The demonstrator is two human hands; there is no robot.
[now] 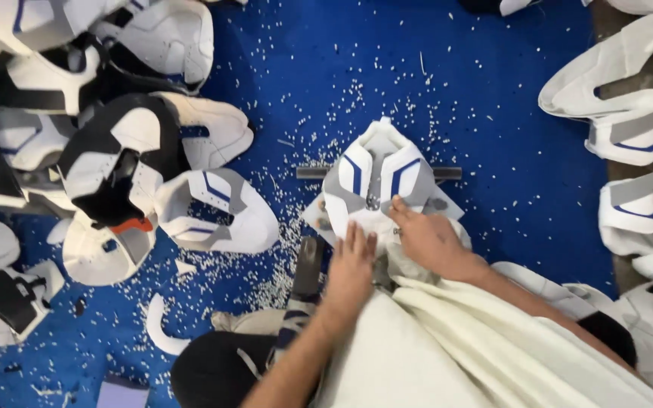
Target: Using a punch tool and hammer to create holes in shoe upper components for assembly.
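Floor: blue mat [493, 113], white scraps.
Hands: left hand [351, 266], right hand [426, 236] together, pressing shoe upper [376, 175].
Risk: upper may shift at 12 o'clock.

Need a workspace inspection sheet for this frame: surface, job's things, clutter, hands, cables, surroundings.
Surface: blue mat, strewn with small white scraps.
Job's things: white, grey and blue shoe upper lying flat over a dark metal bar whose ends stick out on both sides.
Clutter: pile of shoe uppers at left, more uppers at right, a curved white offcut near the bottom left.
Hands: left hand flat on the upper's near edge; right hand pressing on it, fingertips at its middle. Neither is closed around anything.
Cables: nothing seen.
Surroundings: white cloth over the person's lap; dark handle beside the left hand.
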